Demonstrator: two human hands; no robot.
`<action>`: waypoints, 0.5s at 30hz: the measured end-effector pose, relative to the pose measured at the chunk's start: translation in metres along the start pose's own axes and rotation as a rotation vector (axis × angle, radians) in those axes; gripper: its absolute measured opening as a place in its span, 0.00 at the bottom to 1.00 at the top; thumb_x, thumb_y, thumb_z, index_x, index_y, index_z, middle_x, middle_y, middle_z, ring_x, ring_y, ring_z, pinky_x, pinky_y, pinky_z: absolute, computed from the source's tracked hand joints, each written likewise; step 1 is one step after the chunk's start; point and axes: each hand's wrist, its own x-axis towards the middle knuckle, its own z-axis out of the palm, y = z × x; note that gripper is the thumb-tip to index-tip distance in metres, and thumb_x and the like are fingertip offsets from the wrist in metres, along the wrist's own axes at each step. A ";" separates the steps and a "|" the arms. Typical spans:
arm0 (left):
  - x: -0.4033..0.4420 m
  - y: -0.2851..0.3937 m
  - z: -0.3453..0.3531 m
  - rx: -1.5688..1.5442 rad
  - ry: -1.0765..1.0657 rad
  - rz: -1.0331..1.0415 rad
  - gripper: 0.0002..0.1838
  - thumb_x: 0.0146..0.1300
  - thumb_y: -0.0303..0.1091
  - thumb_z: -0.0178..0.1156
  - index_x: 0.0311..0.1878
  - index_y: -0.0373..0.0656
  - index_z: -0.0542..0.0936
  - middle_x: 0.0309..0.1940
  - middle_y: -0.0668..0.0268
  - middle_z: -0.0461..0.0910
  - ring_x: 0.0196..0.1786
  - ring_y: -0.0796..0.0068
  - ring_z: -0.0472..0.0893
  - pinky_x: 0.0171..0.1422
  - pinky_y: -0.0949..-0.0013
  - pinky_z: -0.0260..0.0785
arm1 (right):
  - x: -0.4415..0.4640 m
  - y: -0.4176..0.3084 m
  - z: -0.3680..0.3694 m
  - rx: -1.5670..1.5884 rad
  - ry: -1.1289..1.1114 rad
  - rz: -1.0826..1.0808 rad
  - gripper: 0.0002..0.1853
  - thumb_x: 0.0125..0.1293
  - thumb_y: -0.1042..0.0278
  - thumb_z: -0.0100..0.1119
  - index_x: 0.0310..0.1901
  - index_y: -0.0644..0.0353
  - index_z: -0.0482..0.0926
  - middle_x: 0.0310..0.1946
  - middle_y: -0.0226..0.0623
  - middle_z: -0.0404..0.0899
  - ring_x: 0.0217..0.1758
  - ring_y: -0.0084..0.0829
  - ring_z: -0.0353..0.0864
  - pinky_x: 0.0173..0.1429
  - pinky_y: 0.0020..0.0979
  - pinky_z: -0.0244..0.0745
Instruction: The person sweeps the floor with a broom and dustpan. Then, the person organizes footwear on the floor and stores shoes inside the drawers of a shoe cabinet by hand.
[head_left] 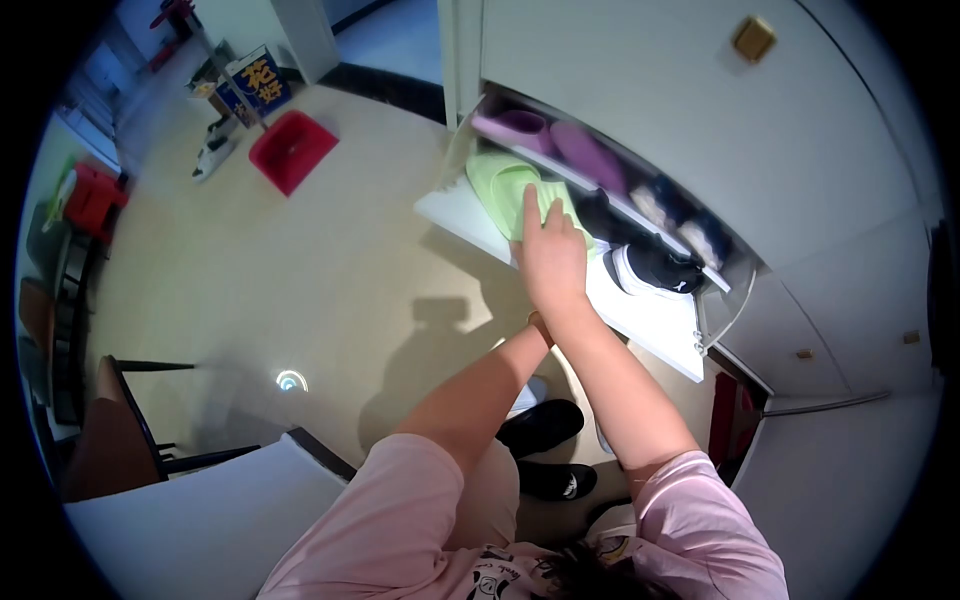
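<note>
My right hand [555, 255] reaches into a tilted-out shoe cabinet drawer [655, 340], its fingers over a pair of light green slippers [500, 185] and seemingly gripping them. My left forearm [485, 375], with a thin band at the wrist, passes under my right wrist. My left hand is hidden behind the right one, so its fingers do not show. Right of the slippers, black-and-white shoes [655, 268] sit in the same row. Purple slippers [585, 155] lie in the row behind, beside dark shoes with pale parts [680, 220].
The white cabinet front [640, 60] rises above the drawer. Black shoes [545, 428] are on the floor near my feet. A red dustpan [292, 150], a blue box [258, 85] and white shoes [213, 155] are farther off. A chair [115, 430] and a white surface [215, 520] are at left.
</note>
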 end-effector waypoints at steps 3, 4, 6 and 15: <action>0.003 0.000 -0.003 0.016 -0.007 -0.001 0.23 0.68 0.40 0.55 0.61 0.37 0.73 0.50 0.59 0.81 0.45 0.67 0.82 0.47 0.65 0.74 | -0.003 0.010 -0.005 0.022 -0.015 -0.032 0.44 0.51 0.63 0.71 0.68 0.64 0.61 0.49 0.56 0.78 0.44 0.46 0.79 0.49 0.39 0.77; 0.004 0.000 -0.005 0.020 -0.007 -0.002 0.23 0.68 0.41 0.55 0.61 0.37 0.73 0.50 0.59 0.81 0.45 0.68 0.82 0.47 0.65 0.74 | -0.002 0.017 -0.008 0.073 -0.052 -0.093 0.43 0.52 0.62 0.70 0.68 0.64 0.61 0.51 0.53 0.78 0.44 0.46 0.79 0.50 0.38 0.76; 0.006 0.003 -0.009 0.030 -0.012 -0.004 0.23 0.68 0.41 0.56 0.61 0.37 0.73 0.50 0.59 0.81 0.44 0.68 0.82 0.47 0.65 0.74 | -0.001 0.032 -0.012 0.185 -0.117 -0.142 0.41 0.54 0.60 0.69 0.68 0.60 0.63 0.53 0.47 0.77 0.48 0.47 0.76 0.56 0.38 0.71; 0.017 0.002 -0.023 0.340 -0.137 -0.067 0.21 0.67 0.43 0.54 0.58 0.40 0.77 0.52 0.59 0.81 0.52 0.62 0.81 0.52 0.63 0.72 | -0.028 0.047 -0.036 0.336 0.037 -0.125 0.43 0.55 0.51 0.69 0.71 0.48 0.62 0.72 0.57 0.52 0.71 0.57 0.56 0.72 0.51 0.52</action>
